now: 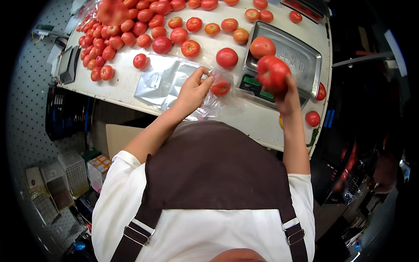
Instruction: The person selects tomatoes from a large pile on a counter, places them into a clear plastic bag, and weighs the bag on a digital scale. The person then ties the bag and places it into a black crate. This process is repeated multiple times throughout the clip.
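My left hand (195,89) pinches the edge of a clear plastic bag (211,105). One tomato (220,88) shows inside that bag, just right of my fingers. A large red tomato (273,74) sits in the grip of my right hand (290,100), slightly blurred. It is above the front left part of a digital scale (250,87) and hides part of the green display. On the scale's metal tray (312,73) rests another tomato (263,47), at the left side. Silver bags (152,86), one with a label, lie flat beneath and beside my left hand.
A large heap of tomatoes (111,36) covers the table's far left, with loose ones towards the scale. Single tomatoes (312,118) lie near the table's right edge (322,134). A second scale (304,9) stands at the back right; a dark device (69,65) stands at the left corner.
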The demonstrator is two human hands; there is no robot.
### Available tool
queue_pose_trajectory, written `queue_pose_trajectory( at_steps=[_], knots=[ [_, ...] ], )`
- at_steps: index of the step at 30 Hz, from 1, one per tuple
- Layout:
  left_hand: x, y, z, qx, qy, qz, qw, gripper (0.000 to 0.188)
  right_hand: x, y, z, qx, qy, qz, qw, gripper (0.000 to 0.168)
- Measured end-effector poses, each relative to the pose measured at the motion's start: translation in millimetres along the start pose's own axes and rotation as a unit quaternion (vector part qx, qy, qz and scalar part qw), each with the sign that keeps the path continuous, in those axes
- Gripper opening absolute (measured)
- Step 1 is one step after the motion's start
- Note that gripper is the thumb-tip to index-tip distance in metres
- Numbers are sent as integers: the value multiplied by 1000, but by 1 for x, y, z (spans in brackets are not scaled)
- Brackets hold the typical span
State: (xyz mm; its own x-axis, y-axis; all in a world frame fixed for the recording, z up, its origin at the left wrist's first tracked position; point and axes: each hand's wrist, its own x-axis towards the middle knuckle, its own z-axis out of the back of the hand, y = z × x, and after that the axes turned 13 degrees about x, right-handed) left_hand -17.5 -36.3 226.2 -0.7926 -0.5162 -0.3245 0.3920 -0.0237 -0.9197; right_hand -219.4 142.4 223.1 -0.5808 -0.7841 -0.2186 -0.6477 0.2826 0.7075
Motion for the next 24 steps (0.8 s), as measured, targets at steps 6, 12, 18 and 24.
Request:
queue_pose_trajectory(
  at_steps=[6, 12, 18, 24],
  knots=[
    [10, 13, -2, 34, -43, -57, 997, 12, -21, -57, -53, -15, 98, -211, 972, 69],
    [1, 7, -9, 9, 7, -45, 999, 11, -2, -110, -50, -341, 84, -225, 909, 71],
    [-1, 0, 17, -86, -29, -12, 996, 14, 10, -80, -43, -426, 98, -142, 888, 41],
    [-4, 5, 18, -59, -16, 29, 998, 13, 81, -26, -5, -661, -146, 276, 683, 52]
  ],
)
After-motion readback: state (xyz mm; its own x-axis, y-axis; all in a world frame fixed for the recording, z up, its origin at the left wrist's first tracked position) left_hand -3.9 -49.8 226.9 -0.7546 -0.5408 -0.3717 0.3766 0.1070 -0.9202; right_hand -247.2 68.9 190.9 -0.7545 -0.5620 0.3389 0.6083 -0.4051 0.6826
